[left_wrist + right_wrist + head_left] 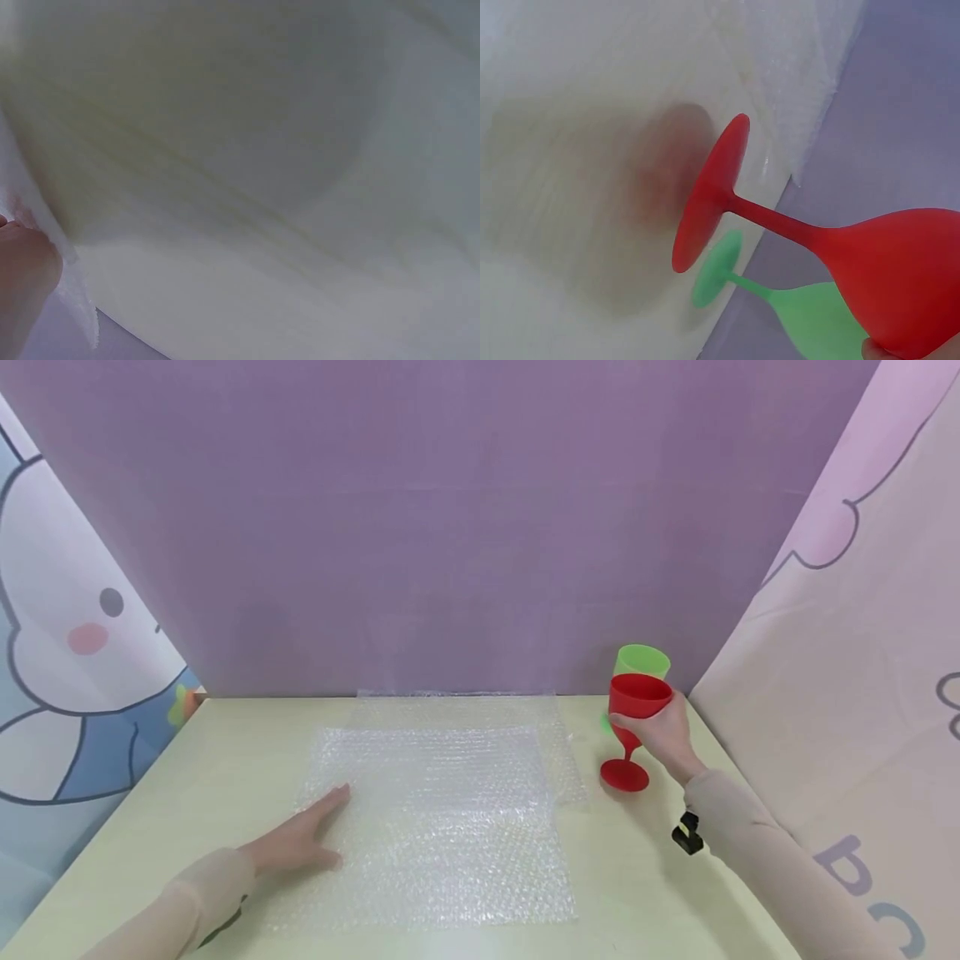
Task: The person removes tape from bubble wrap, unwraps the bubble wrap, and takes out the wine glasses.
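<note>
My right hand (663, 731) grips a red goblet (628, 727) by its bowl, near the right side of the table. In the right wrist view the base of the red goblet (711, 193) hangs over the tabletop, with a shadow beside it. A green goblet (642, 662) stands just behind, partly hidden by the red one; its stem and base show in the right wrist view. On the left, my left hand (296, 839) lies with fingers spread at the left edge of a bubble wrap sheet (450, 860). The left wrist view catches only part of that hand (26, 277) by the wrap.
A second bubble wrap sheet (465, 708) lies partly under the front one, reaching the back edge. The pale table (217, 768) meets a purple backdrop (450, 527). Printed cloth panels rise at left (82, 668) and right (862, 693).
</note>
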The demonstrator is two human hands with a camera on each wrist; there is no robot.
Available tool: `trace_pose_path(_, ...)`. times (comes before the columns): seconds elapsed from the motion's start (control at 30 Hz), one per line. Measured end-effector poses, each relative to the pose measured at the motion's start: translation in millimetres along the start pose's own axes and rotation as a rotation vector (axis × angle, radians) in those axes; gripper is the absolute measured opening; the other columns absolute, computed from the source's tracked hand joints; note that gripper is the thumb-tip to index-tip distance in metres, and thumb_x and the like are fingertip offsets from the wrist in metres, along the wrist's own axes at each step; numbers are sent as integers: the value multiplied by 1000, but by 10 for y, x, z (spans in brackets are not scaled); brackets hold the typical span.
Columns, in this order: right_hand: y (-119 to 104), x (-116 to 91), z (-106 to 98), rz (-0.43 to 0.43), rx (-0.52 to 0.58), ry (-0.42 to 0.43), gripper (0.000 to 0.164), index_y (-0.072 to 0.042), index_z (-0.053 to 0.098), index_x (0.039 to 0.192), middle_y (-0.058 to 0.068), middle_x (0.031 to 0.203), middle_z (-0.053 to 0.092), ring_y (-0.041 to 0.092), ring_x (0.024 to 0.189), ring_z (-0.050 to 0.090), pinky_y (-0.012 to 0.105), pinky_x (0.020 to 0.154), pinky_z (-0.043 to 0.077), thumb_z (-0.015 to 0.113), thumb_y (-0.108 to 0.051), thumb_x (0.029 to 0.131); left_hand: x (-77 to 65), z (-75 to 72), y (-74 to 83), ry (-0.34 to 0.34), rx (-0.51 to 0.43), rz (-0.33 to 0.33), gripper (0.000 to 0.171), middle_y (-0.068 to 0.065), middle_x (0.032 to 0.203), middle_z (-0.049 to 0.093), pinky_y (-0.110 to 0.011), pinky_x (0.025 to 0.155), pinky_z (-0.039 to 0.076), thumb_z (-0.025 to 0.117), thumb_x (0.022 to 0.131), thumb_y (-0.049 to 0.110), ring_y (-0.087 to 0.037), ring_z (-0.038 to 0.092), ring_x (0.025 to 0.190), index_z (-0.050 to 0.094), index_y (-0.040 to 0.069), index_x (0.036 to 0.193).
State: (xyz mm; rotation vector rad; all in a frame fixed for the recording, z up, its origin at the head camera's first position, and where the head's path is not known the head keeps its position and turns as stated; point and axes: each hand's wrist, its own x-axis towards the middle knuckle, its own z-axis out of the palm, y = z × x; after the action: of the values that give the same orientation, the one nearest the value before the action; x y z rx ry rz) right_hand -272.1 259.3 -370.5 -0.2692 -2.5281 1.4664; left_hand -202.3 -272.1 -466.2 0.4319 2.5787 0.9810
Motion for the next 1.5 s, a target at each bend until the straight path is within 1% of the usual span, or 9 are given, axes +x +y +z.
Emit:
trace_pose_path(0.17,99,2,4,-19,8,16,90,-11,16,139,13,138,34,33,123,36,43,87,51,75,-27,74,-34,-12,23,4,0,6,104,-16,154,4,-57,111,4,74,71,35,-40,3,139,10,9,148)
trace_pose_path(0.3,141,1,16,-38,17,20,89,-11,16,139,12,137,35,31,123,36,40,86,51,75,-26,75,-26,-21,-11,13,22,15,102,-16,154,4,-57,112,4,72,72,36,-40,3,139,9,9,148)
trace_pose_path(0.4,164,1,29,-49,28,24,89,-11,16,139,12,138,35,31,122,36,39,86,51,75,-27,75,-26,-21,-39,17,17,19,103,-16,154,4,-57,112,4,73,72,36,-40,3,139,9,9,148)
trace_pose_path(0.63,256,60,35,-33,62,39,92,-11,11,142,11,140,32,30,124,35,36,86,50,74,-29,76,-34,5,-65,18,5,25,103,-17,154,5,-58,111,4,73,71,35,-41,3,139,10,8,148)
trace_pose_path(0.83,317,103,10,-19,82,51,93,-12,10,142,10,141,31,29,125,33,34,84,51,74,-29,76,2,11,-61,15,17,42,103,-17,154,5,-58,111,4,74,71,34,-41,4,139,10,7,148)
trace_pose_path(1.03,332,147,24,-10,107,85,92,-14,11,141,9,141,31,28,126,32,38,88,50,74,-28,76,35,3,-20,13,20,46,103,-17,154,5,-57,111,5,73,71,35,-41,4,139,10,8,148)
trace_pose_path(1.23,350,166,94,9,142,95,93,-17,9,142,7,143,29,26,128,31,42,92,49,74,-28,77,-22,-23,31,1,-7,63,101,-20,153,5,-60,109,2,74,72,31,-44,2,138,11,5,147)
trace_pose_path(1.43,335,194,153,-2,139,97,94,-18,9,142,6,143,29,26,129,30,45,93,48,75,-28,76,-48,11,-31,-10,-6,36,102,-18,153,3,-60,110,3,73,72,33,-42,2,138,9,8,148)
trace_pose_path(1.5,340,196,157,-8,141,101,94,-18,9,142,5,143,29,26,129,30,45,93,48,75,-28,75,-48,8,-33,-12,1,38,102,-18,154,3,-59,110,3,72,73,34,-42,2,139,9,8,148)
